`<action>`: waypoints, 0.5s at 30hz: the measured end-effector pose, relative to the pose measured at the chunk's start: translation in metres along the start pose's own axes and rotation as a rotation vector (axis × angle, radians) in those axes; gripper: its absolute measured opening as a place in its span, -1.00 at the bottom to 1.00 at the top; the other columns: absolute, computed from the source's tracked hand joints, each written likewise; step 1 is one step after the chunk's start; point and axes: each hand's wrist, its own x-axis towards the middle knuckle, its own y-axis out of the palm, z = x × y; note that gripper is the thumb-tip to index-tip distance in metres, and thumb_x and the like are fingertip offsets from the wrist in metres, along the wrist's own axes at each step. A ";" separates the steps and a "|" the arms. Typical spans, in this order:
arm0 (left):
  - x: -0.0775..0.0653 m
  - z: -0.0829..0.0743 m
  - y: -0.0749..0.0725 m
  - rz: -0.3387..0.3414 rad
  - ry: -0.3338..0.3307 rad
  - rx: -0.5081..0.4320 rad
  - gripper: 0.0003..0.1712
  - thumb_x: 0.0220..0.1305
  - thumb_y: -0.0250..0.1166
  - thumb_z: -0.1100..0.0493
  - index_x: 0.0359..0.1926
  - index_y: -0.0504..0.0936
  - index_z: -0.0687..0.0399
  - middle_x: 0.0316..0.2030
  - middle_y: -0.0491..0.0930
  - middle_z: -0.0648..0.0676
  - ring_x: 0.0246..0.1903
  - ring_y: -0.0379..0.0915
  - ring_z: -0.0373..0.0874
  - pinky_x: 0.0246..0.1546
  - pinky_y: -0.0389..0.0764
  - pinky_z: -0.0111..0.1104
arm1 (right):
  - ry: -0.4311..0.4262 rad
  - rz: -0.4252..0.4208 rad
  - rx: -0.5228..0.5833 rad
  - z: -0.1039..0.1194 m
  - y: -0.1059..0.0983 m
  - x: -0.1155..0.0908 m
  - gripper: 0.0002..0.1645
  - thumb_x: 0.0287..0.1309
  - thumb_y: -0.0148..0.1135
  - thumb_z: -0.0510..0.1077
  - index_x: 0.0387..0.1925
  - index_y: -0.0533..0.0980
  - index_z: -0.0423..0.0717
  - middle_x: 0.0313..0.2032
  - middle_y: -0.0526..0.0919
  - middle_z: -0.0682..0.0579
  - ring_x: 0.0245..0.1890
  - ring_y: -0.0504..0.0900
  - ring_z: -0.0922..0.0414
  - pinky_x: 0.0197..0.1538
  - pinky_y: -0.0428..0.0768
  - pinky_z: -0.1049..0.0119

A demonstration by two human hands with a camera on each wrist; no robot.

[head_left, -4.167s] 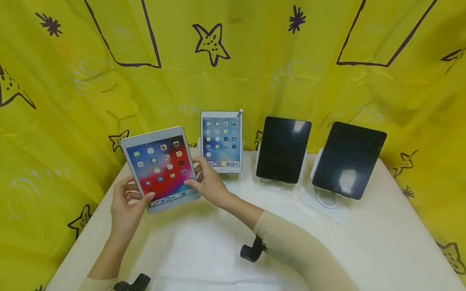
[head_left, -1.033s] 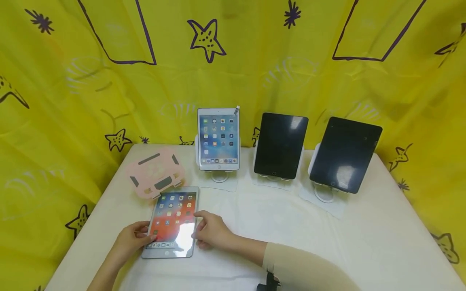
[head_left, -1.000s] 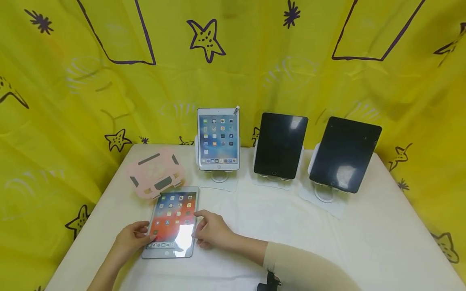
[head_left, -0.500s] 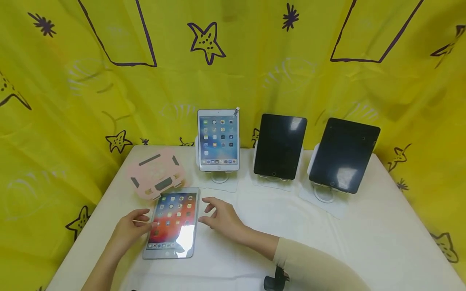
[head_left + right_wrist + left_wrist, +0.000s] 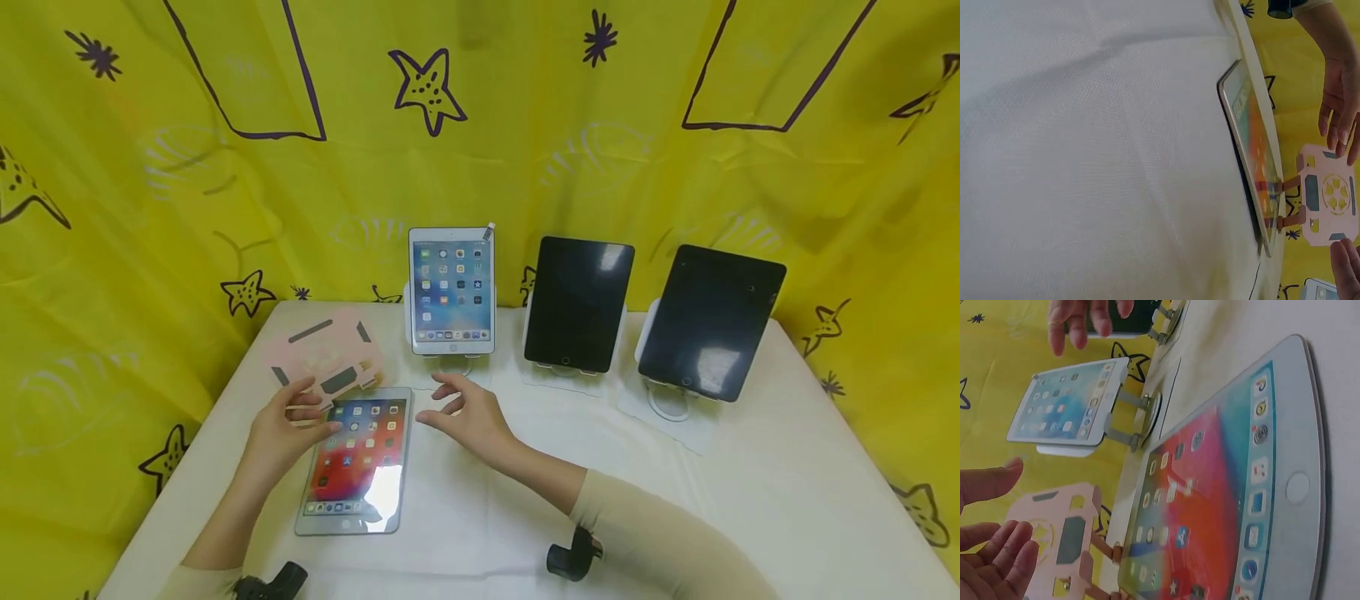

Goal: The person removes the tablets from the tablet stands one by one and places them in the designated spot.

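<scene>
A yellow curtain (image 5: 517,167) printed with dark starfish spans the back, and before it spreads a table (image 5: 480,500) under a white cover. Toward the right-hand end two dark tablets (image 5: 712,323) lean back on white stands (image 5: 647,337), their screens black. The flat tablet (image 5: 360,467), white-framed and lit with rows of icons over red and blue, lies face up on the near left part of the table, its round button toward the person. Another white tablet (image 5: 453,292), also lit, leans on its own stand, left of the dark pair. Just beyond the flat tablet's far edge stands a pink holder (image 5: 326,343), tilted back, with slots and grey pads. A beige sleeve (image 5: 660,533) covers the right forearm. The left hand (image 5: 283,429) is raised near the holder's lower left side, its fingers loosely bent and grasping nothing; whether a fingertip touches the holder I cannot tell. The right hand (image 5: 474,419) is to the right of the flat tablet, clear of it, thumb and fingers parted, also holding nothing. Smallest is a tab (image 5: 489,232) on the lit leaning tablet's upper right corner.
</scene>
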 end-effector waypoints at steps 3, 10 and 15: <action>0.002 -0.007 0.005 -0.016 0.000 -0.004 -0.12 0.12 0.38 0.18 0.39 0.12 0.13 0.10 0.38 0.28 0.06 0.40 0.17 -0.13 0.63 -0.30 | -0.019 -0.005 -0.016 0.000 -0.004 0.004 -0.25 -0.06 0.46 -0.01 0.20 0.42 -0.06 -0.10 0.63 -0.02 -0.20 0.67 0.10 -0.32 0.61 0.42; 0.013 -0.019 0.017 -0.056 0.057 -0.053 -0.07 0.08 0.41 0.23 0.40 0.12 0.12 0.10 0.37 0.27 0.05 0.43 0.18 -0.15 0.62 -0.35 | -0.103 -0.027 -0.083 -0.007 -0.013 0.014 -0.13 -0.09 0.48 -0.02 0.26 0.33 -0.14 0.04 0.59 -0.08 -0.04 0.64 -0.04 -0.13 0.65 0.19; 0.021 -0.026 0.026 -0.087 0.110 -0.080 -0.05 0.04 0.42 0.28 0.41 0.12 0.10 0.09 0.38 0.27 0.02 0.47 0.16 -0.12 0.62 -0.27 | -0.147 -0.056 -0.067 -0.011 -0.021 0.024 -0.07 -0.11 0.50 -0.07 0.28 0.27 -0.26 0.10 0.53 -0.19 0.07 0.55 -0.11 0.06 0.55 0.04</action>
